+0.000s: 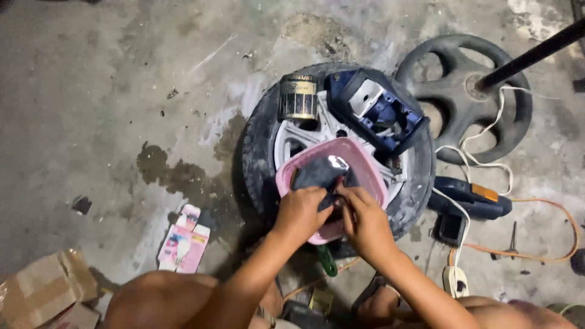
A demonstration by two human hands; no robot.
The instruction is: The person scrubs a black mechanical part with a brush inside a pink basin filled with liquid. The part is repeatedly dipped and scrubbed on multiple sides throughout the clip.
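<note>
Pink basin (pixel 365 164) sits on a tyre (pixel 256 152) lying flat on the concrete floor (pixel 91 91). Both hands work inside it: the left hand (pixel 300 213) is closed on a dark wet cloth (pixel 317 173), and the right hand (pixel 365 222) pinches the same cloth (its fingers curled tight). A tin (pixel 298 96) and a blue tool (pixel 375 109) rest on the wheel behind the basin.

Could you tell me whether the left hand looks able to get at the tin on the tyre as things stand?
Probably yes. The tin stands in the open on the tyre, beyond the pink bowl, with nothing over it. The left hand is busy with a dark cloth, though.
</note>
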